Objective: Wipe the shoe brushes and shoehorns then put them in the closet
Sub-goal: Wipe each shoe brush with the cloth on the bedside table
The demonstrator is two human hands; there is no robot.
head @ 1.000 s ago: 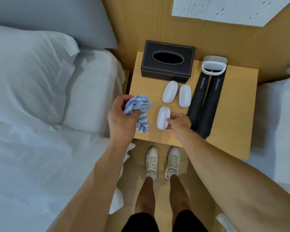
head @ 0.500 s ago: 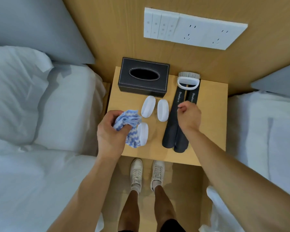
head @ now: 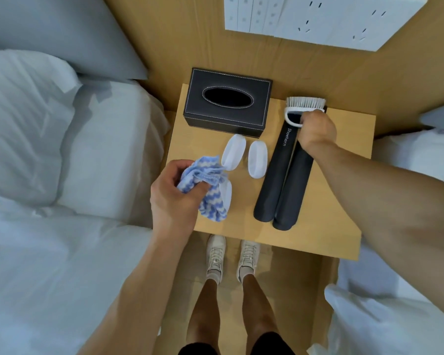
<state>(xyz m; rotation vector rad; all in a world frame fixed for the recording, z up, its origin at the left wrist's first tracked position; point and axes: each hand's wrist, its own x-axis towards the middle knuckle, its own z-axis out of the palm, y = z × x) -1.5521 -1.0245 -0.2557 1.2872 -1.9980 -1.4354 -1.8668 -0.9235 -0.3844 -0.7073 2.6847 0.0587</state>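
Observation:
On the wooden nightstand lie two black shoehorns side by side. Across their far ends rests a white brush with grey bristles and a loop handle. My right hand curls its fingers round that handle. Three small white oval brushes lie left of the shoehorns: two side by side, and a third partly under the cloth. My left hand grips a bunched blue-and-white cloth above the nightstand's left front corner.
A black tissue box stands at the back left of the nightstand. White beds flank it on both sides. A white socket panel is on the wooden wall behind. My feet in pale sneakers stand at the front edge.
My right hand left the nearest small brush, moved back along the shoehorns and took hold of the handled brush. My left hand with the cloth shifted slightly right over the nearest small brush.

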